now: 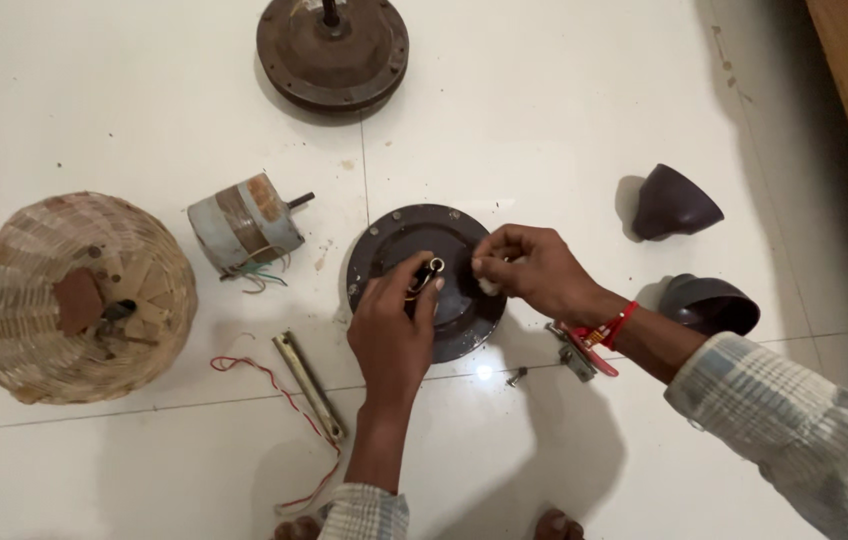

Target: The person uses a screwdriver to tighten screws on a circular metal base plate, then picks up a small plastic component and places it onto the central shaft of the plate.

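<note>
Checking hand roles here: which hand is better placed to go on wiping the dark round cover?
Right hand: its fingertips pinch a white wad against the cover. Left hand grips the central shaft.

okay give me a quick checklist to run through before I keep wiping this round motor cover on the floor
1. Left hand steadies the dark round metal cover by its central shaft: ok.
2. Right hand pinches the small white wad against the cover: ok.
3. Cover flat on the white tiled floor: ok.
4. Small loose bolt clear of both hands: ok.
5. Red-handled pliers visible: partly hidden under the right wrist, not ok.
6. Cover clean: cannot tell.
</note>
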`<state>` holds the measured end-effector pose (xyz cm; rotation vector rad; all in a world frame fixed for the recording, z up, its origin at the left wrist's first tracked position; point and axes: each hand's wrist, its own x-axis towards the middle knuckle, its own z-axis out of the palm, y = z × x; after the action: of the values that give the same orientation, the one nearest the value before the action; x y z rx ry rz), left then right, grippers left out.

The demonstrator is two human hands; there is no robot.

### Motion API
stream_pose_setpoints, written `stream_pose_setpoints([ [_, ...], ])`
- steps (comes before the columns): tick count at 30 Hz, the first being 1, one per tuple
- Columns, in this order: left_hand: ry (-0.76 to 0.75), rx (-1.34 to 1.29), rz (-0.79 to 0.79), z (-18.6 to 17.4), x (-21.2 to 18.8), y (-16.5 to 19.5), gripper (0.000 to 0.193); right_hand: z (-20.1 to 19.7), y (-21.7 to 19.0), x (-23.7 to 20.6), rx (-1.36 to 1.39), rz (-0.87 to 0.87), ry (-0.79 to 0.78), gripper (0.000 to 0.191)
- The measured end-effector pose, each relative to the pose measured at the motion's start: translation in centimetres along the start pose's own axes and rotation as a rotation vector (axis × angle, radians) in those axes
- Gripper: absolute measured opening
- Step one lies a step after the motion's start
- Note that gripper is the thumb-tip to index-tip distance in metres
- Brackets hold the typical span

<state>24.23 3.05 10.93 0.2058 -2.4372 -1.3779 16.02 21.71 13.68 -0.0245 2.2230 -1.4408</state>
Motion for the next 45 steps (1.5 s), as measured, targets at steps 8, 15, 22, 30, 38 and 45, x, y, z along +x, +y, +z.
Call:
stream_pose_setpoints([
  [8,0.148,0.022,0.002,-1.0,-1.8,1.8,0.034,1.0,-0.8,-1.1,0.025,0.073,-0.143,0.017],
  [15,0.232,0.005,-0.112,0.9,-2.2,4.2,0.018,1.4,-1.1,-2.1,0.158,0.146,-0.135,0.017],
  [22,-0.029,-0.488,-0.301,1.4,-3.1,5.7,0.018,0.1,-1.0,-3.7,0.268,0.121,-0.118,0.019],
  [30,0.024,-0.455,0.007,1.8,-3.5,4.8,0.025,-0.1,-2.3,-3.9,0.288,0.195,-0.017,0.02],
  [38,-0.105,-0.558,-0.156,2.4,-3.8,4.7,0.025,-1.0,-3.0,-3.6,0.308,0.077,0.148,0.01],
  [45,-0.078,-0.752,-0.368,2.8,-3.2,4.3,0.028,-4.6,-3.5,-3.7,0.346,0.06,0.175,0.014],
])
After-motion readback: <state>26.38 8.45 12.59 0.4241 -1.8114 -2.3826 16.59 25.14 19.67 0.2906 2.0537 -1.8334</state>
